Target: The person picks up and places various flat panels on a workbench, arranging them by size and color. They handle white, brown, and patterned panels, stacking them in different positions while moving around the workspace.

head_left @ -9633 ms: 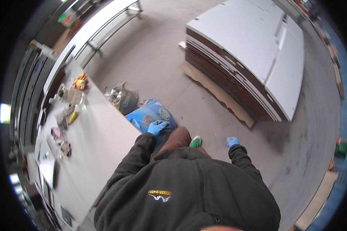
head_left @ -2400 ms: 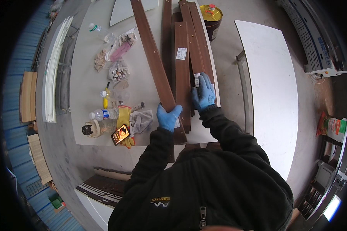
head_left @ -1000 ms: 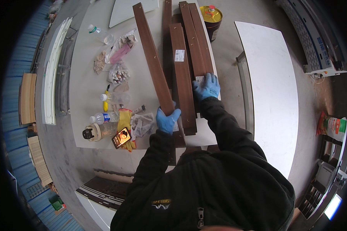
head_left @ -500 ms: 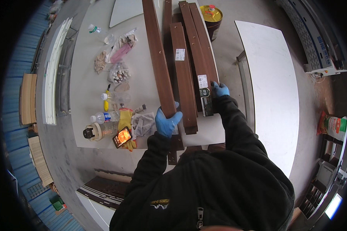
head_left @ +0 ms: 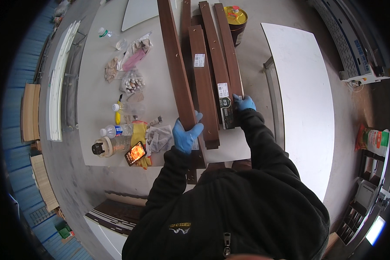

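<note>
Several long brown boards with drilled holes lie lengthwise before me on a pale table [head_left: 97, 93]. My left hand [head_left: 187, 135], in a blue glove, is closed round the near part of the leftmost brown board [head_left: 176, 58]. My right hand [head_left: 246, 103], gloved the same, grips the rightmost brown board [head_left: 229, 50] close to its near end, its fingers partly hidden. Between the hands are a shorter labelled brown board [head_left: 202, 86] and another brown board [head_left: 214, 41] with a white label. A dark printed package [head_left: 227, 117] shows at that second board's near end.
Plastic bottles [head_left: 119, 130], a lit phone [head_left: 136, 153], a grey rag [head_left: 159, 138], yellow gloves [head_left: 139, 132] and a bag of small pieces [head_left: 133, 82] lie left on the table. A yellow-topped drum [head_left: 236, 19] stands far right. A white panel [head_left: 301, 104] sits rightward.
The rightmost board's far end has swung right, widening the gap from its neighbour. My right hand has lowered slightly with it. My left hand keeps its hold on the left board.
</note>
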`<act>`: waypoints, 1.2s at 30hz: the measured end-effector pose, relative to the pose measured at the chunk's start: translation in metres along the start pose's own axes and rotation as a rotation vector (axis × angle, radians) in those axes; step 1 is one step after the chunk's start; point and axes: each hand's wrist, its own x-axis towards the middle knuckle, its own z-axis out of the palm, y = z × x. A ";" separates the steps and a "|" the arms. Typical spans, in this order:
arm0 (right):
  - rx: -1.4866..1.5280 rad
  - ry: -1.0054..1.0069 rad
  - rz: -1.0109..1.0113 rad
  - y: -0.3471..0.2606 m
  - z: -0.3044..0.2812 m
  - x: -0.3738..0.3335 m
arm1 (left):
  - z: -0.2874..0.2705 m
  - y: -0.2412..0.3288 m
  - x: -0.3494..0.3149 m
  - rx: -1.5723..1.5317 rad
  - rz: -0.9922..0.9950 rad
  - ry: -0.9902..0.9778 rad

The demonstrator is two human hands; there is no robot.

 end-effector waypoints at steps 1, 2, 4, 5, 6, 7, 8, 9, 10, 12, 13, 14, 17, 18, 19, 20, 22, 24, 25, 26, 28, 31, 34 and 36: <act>0.013 -0.026 -0.028 0.003 0.000 0.002 | 0.001 0.000 0.000 -0.001 0.012 -0.012; 0.005 -0.084 -0.025 0.006 -0.001 0.005 | 0.001 0.001 -0.001 -0.018 0.013 -0.002; 0.001 -0.141 -0.016 0.009 -0.001 0.011 | 0.001 0.003 -0.002 -0.031 0.011 0.007; 0.004 -0.141 -0.009 0.010 -0.001 0.013 | 0.002 0.004 -0.003 -0.027 0.008 0.006; 0.010 -0.157 -0.008 0.011 -0.002 0.014 | 0.002 0.004 -0.003 -0.047 -0.004 0.014; 0.050 -0.156 -0.023 0.012 -0.004 0.015 | 0.003 0.005 -0.004 -0.036 0.006 0.002; 0.095 -0.172 -0.042 0.014 -0.007 0.015 | 0.003 0.006 -0.005 -0.047 0.008 0.000; 0.126 -0.189 -0.035 0.014 -0.010 0.014 | 0.003 0.007 -0.007 -0.073 -0.010 0.010; 0.113 -0.156 -0.070 0.013 -0.012 0.011 | 0.003 0.008 -0.008 -0.025 0.012 -0.014; 0.059 -0.081 -0.075 0.008 -0.015 0.006 | 0.002 0.009 -0.010 0.036 0.018 -0.038; 0.036 -0.046 -0.068 0.006 -0.016 0.001 | 0.002 0.009 -0.012 0.039 0.024 -0.044; 0.013 -0.003 -0.050 0.002 -0.016 -0.003 | 0.002 0.009 -0.013 0.043 0.030 -0.050; -0.068 0.104 -0.049 -0.006 -0.017 -0.015 | 0.004 0.008 -0.016 0.027 0.036 -0.040; -0.089 0.146 -0.073 -0.008 -0.018 -0.017 | 0.005 0.007 -0.015 -0.002 0.032 -0.033; -0.104 0.155 -0.052 -0.008 -0.020 -0.018 | 0.007 0.007 -0.015 0.014 0.046 -0.040; -0.112 0.167 -0.045 -0.007 -0.022 -0.019 | 0.008 0.007 -0.016 0.012 0.052 -0.043; -0.123 0.194 -0.060 -0.005 -0.029 -0.020 | 0.011 0.010 -0.018 0.012 0.054 -0.053; -0.133 0.210 -0.080 -0.004 -0.040 -0.023 | 0.011 0.014 -0.021 0.014 0.049 -0.065; -0.072 0.214 -0.113 -0.004 -0.049 -0.026 | 0.010 0.018 -0.024 -0.047 0.015 -0.096; -0.040 0.281 -0.146 -0.005 -0.056 -0.033 | 0.008 0.021 -0.027 -0.108 -0.017 -0.127; 0.432 0.075 -0.105 -0.013 -0.077 -0.046 | 0.005 0.030 -0.028 -0.252 -0.021 -0.252; 1.130 -0.332 -0.192 -0.022 -0.108 -0.079 | 0.009 0.042 -0.029 -0.475 0.081 -0.564; 1.238 -0.449 -0.252 -0.026 -0.131 -0.107 | 0.025 0.056 -0.034 -0.530 0.137 -0.652; 1.141 -0.384 -0.333 -0.029 -0.142 -0.117 | 0.038 0.068 -0.040 -0.445 0.238 -0.696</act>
